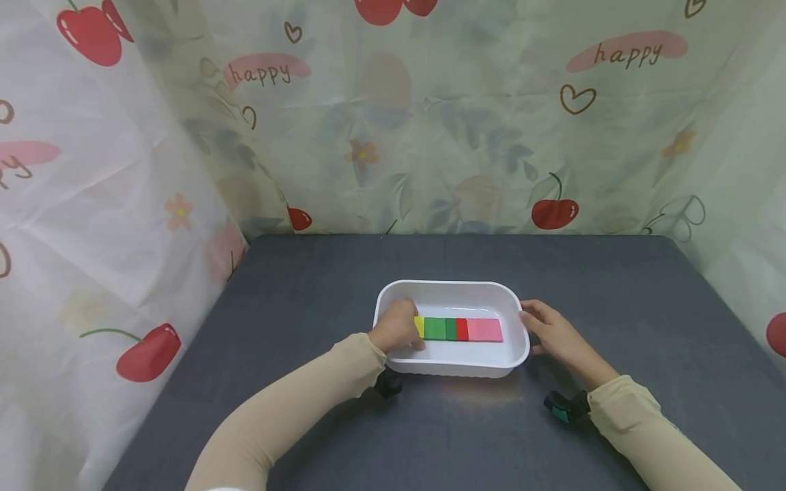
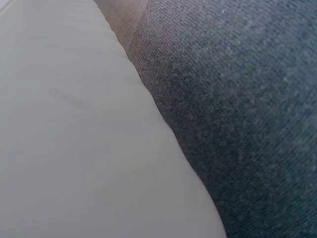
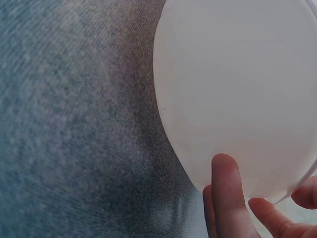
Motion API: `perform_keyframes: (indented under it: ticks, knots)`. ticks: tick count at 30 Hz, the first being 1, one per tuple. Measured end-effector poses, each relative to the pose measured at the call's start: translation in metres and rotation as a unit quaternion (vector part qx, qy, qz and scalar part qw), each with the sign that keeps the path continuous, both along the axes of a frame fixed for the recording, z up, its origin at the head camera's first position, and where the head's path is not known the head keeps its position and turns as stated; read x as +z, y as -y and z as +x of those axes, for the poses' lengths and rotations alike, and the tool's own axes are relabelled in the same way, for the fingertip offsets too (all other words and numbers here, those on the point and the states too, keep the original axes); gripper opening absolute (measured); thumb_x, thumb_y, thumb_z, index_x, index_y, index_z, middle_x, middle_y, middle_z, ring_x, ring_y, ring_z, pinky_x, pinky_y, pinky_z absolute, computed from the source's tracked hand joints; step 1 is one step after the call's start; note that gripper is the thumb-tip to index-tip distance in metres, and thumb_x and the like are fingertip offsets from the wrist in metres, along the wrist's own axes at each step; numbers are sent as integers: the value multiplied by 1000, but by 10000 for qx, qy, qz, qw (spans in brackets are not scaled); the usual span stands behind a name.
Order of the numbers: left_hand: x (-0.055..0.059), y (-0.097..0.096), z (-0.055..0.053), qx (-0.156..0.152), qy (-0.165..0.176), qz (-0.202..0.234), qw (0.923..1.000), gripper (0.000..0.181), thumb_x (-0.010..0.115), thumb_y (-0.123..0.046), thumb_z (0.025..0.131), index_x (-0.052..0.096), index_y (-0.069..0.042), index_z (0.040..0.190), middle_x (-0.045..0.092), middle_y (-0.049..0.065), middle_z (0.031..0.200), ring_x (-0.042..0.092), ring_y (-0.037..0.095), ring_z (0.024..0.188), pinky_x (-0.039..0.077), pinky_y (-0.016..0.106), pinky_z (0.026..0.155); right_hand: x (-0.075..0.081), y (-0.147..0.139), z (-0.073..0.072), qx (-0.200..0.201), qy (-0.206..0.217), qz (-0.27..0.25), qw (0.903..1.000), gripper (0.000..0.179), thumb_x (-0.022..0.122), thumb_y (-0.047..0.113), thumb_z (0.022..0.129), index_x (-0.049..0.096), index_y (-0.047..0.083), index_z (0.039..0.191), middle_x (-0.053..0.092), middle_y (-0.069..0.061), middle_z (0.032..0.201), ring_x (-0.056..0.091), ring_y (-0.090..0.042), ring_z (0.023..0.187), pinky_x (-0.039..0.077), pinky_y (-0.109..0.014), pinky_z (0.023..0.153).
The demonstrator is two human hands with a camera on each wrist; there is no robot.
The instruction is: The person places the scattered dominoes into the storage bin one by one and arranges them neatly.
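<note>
A white plastic tray [image 1: 460, 365] sits on the dark tabletop in the head view. Inside it runs a row of flat coloured blocks: a yellow block [image 1: 419, 326], green ones [image 1: 436, 329], a red one [image 1: 462, 329] and a pink one [image 1: 485, 330]. My left hand [image 1: 398, 326] reaches into the tray's left end and pinches the yellow block, with its fingers partly hiding that block. At the right end my right hand [image 1: 549, 329] holds the tray by its rim. In the right wrist view, its fingers [image 3: 227, 193] lie against the outer wall.
The dark table [image 1: 307, 279] carries the tray near its middle. A printed curtain [image 1: 430, 136] stands behind the table and along both sides. Dark wrist straps [image 1: 568, 406] show below the sleeves. The left wrist view holds mostly the tray's pale outer wall [image 2: 89, 129].
</note>
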State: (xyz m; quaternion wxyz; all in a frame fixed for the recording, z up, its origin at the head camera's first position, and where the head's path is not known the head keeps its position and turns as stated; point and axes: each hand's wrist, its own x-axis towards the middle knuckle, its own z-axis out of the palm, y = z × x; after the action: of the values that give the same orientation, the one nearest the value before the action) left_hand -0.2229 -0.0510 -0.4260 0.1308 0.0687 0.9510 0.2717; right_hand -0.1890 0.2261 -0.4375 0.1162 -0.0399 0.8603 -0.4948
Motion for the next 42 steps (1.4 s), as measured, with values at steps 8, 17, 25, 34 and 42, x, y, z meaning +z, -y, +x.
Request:
perform_keyframes:
  ticks: [8, 17, 25, 34, 42]
  knots:
    - [-1, -1, -1, -50, -81, -49, 9999, 51, 87, -2, 62, 61, 5, 105, 59, 13, 98, 48, 24, 92, 45, 36, 89, 0, 0, 0, -23, 13, -3, 10000, 52, 40, 30, 104, 32, -4, 143, 41, -32, 142, 49, -48, 122, 57, -44, 75]
    - [-3, -3, -2, 9, 43, 6, 10000, 52, 87, -3, 63, 60, 4, 107, 59, 11, 97, 48, 23, 92, 45, 35, 87, -2, -2, 0, -39, -6, 6, 10000, 51, 41, 29, 104, 33, -3, 143, 41, -32, 142, 49, -49, 123, 57, -44, 76]
    - [1, -2, -1, -4, 52, 89, 9999, 52, 88, -4, 63, 59, 6, 106, 59, 11, 96, 48, 23, 89, 45, 35, 85, -4, -2, -2, -45, -16, 38, 10000, 52, 42, 29, 104, 33, -3, 143, 42, -32, 141, 50, -48, 122, 57, -44, 75]
    - [13, 1, -4, -118, 85, 542, 9984, 63, 88, -4, 63, 57, 9, 116, 64, 19, 108, 54, 23, 88, 48, 37, 89, -4, -3, -3, -102, 24, 65, 9999, 52, 42, 30, 104, 33, -2, 143, 42, -31, 141, 51, -47, 121, 57, -43, 75]
    - [34, 8, -1, 154, 435, 1176, 9920, 63, 86, -10, 70, 55, 1, 123, 61, 18, 118, 59, 28, 103, 49, 43, 90, 0, -3, -5, -105, 205, -34, 9997, 57, 43, 35, 103, 31, -1, 145, 40, -30, 144, 48, -47, 123, 57, -45, 78]
